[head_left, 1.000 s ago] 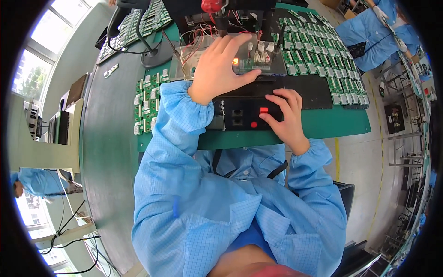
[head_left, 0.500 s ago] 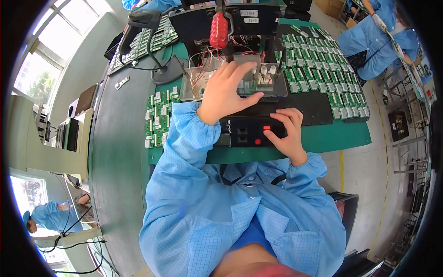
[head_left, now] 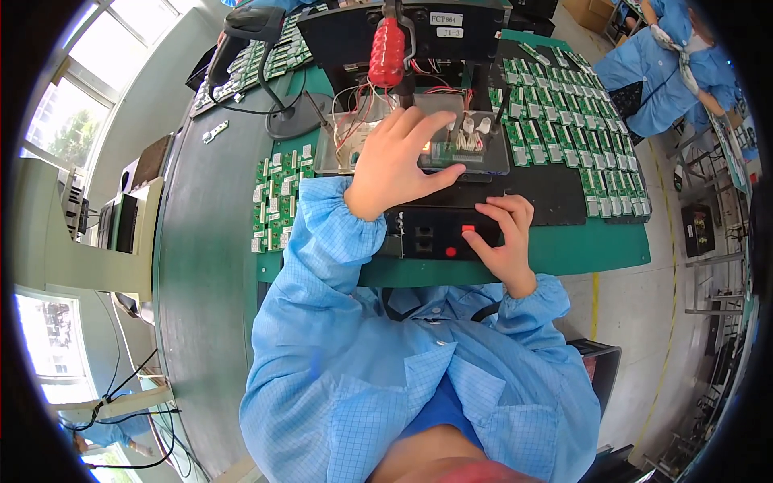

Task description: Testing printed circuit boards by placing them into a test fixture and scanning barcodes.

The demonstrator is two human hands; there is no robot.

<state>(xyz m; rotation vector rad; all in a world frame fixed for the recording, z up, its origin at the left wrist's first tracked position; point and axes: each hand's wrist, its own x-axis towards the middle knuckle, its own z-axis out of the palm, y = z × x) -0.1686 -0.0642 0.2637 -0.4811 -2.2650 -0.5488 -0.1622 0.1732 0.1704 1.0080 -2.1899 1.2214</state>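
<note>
My left hand lies over the clear plastic plate of a test fixture, fingers and thumb spread, with nothing visibly gripped. Its palm and fingers hide part of the plate and the green circuit board under it. Close to me, my right hand rests at the right end of a black control box. Its thumb tip is at a red rocker switch, with the fingers apart along the box's far edge. A red round button sits beside it. Above the left hand hangs a red-gripped clamp handle.
Green circuit boards stand in rows on a black mat at right. More boards lie left of the fixture. A barcode scanner stands on its holder at back left. A co-worker is at far right.
The view has shifted slightly. A small orange glow now shows beside my left fingers, under the plate. My hands hold nearly the same places.
</note>
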